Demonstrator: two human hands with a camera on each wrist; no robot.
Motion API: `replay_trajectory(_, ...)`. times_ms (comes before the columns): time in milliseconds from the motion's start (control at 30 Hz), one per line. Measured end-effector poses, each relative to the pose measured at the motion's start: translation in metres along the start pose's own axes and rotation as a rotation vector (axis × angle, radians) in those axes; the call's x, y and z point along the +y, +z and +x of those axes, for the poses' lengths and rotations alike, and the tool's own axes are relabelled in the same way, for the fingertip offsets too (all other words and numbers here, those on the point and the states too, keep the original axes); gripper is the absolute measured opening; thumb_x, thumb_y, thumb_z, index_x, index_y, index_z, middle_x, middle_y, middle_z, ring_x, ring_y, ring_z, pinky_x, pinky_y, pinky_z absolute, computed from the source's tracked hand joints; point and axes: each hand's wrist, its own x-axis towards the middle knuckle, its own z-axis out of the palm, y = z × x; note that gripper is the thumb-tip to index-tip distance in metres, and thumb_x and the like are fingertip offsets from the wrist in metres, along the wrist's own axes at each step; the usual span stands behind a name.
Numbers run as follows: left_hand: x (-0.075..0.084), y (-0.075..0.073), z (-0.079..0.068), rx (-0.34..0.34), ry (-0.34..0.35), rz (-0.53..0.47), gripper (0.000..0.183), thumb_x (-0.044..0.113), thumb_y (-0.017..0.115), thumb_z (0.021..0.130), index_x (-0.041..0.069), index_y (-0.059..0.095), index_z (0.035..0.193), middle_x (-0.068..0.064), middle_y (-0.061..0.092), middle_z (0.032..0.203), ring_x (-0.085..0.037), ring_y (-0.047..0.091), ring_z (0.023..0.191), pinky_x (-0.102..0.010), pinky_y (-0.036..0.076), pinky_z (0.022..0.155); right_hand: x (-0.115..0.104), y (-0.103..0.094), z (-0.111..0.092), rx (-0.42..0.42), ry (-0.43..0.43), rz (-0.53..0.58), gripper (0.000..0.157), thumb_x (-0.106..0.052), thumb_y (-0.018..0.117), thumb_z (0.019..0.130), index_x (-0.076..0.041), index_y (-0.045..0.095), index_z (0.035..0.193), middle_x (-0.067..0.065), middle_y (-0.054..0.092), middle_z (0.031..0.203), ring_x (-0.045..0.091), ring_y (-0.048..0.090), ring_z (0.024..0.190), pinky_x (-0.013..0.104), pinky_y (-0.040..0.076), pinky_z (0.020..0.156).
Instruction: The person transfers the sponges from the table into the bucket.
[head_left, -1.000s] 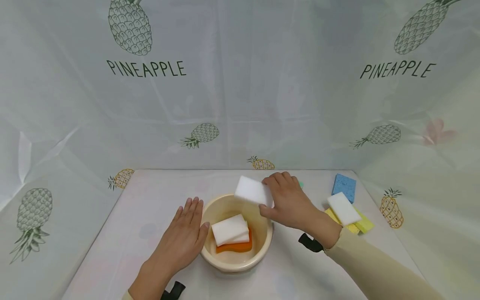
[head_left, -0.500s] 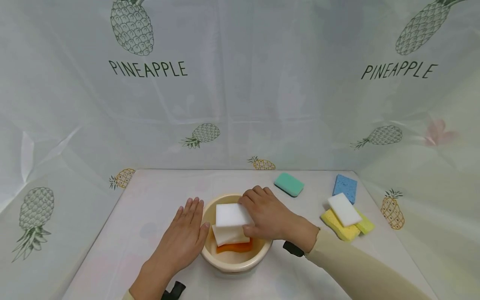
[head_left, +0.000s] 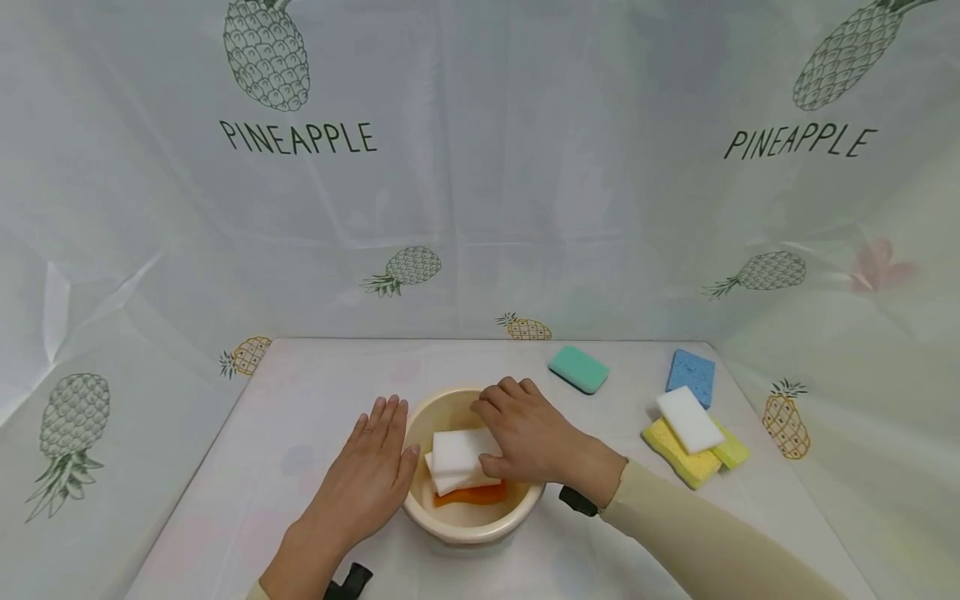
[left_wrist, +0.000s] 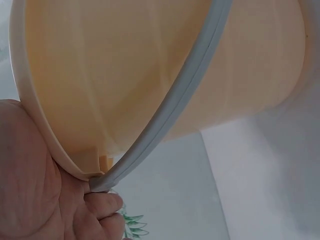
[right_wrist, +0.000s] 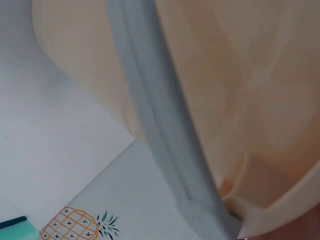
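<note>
- A white foam sponge (head_left: 456, 452) is lying just left of the right hand's (head_left: 527, 433) thumb, inside a cream plastic pail (head_left: 472, 533); setting it down well is likely calling for a level, gentle release over the second white sponge (head_left: 432, 475) underneath.
- Lower in the stack, below the fingers, an orange sponge (head_left: 480, 493) is bearing the pair, so a hard push is probably risking a tilt; freeing the thumb without dragging the sponge's edge is looking safer.
- Back of the hand up, the right hand is reaching over the pail's right rim, bent fingers pointing left. Its hold is staying unclear: gripping the sponge or merely resting against it, one cannot tell.
- Across from that grip, the left hand (head_left: 367, 479) is gripping nothing, its straight fingers lying along the pail's left side, thumb near the rim, seemingly steadying it.
- Beyond the right hand, a green sponge (head_left: 578, 370) is waiting; well off to its right, a blue sponge (head_left: 691, 377) is lying flat.
</note>
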Motion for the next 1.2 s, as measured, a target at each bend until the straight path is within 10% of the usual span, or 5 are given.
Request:
replay_trajectory(667, -0.002, 0.004, 0.0, -0.018, -0.014, -0.032, 0.066, 0.035, 0.046, 0.113, -0.007, 0.031, 0.162, -0.023, 0.031, 0.17, -0.037, 0.022, 0.161, -0.056, 0.024, 0.13, 0.035, 0.008, -0.029, 0.393, 0.181, 0.052, 0.032, -0.03, 0.076, 0.094, -0.005, 0.071, 0.113, 0.007, 0.069, 0.111, 0.028, 0.058, 0.102, 0.042, 0.047, 0.082)
replay_trajectory(1200, -0.002, 0.004, 0.001, -0.023, -0.011, -0.032, 0.067, 0.035, 0.047, 0.113, -0.006, 0.03, 0.162, -0.024, 0.031, 0.17, -0.036, 0.022, 0.161, -0.056, 0.025, 0.13, 0.124, 0.019, -0.101, 0.394, 0.521, -0.065, 0.04, -0.025, 0.08, 0.091, 0.005, 0.069, 0.115, 0.025, 0.068, 0.111, 0.046, 0.058, 0.101, 0.057, 0.049, 0.074)
